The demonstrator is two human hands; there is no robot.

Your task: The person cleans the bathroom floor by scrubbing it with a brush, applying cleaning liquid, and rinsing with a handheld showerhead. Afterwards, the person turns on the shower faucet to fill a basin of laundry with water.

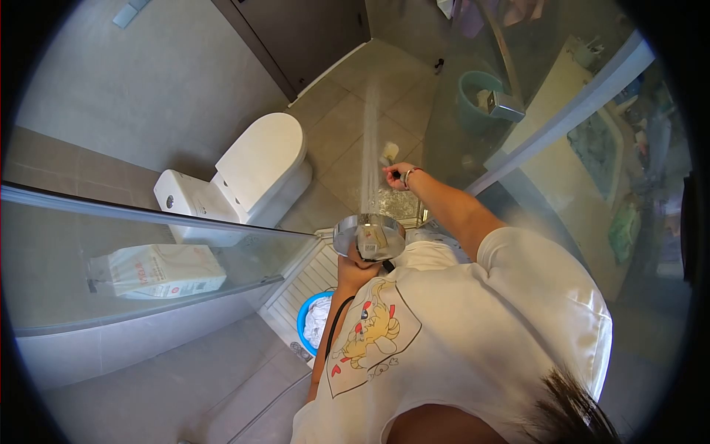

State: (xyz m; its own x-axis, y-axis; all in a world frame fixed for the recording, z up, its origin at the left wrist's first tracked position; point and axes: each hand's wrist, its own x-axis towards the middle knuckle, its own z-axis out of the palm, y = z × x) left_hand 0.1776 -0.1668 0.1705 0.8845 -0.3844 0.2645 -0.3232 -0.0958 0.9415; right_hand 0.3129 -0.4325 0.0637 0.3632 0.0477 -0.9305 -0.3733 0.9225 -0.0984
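Observation:
My left hand point(359, 269) is closed beneath a round, mirror-like chrome shower head point(369, 237), partly hidden behind it. Pale water streaks run forward from the shower head toward the floor tiles. Farther out and to the right, my right hand point(400, 176) is closed around a dark-handled tool with a pale, roughly square head point(390, 153); its exact kind I cannot tell. That tool is beside the water streaks. A bracelet circles my right wrist. Below my left forearm, a blue basin point(302, 320) with white cloth in it is partly covered by the arm.
A white toilet point(260, 164) with its lid down stands at the left. Glass panels point(244, 259) flank me, and a wrapped package point(159, 271) lies at the left. At the right are a teal bucket point(467, 92) and a pale counter point(543, 159). A dark door point(303, 37) stands ahead.

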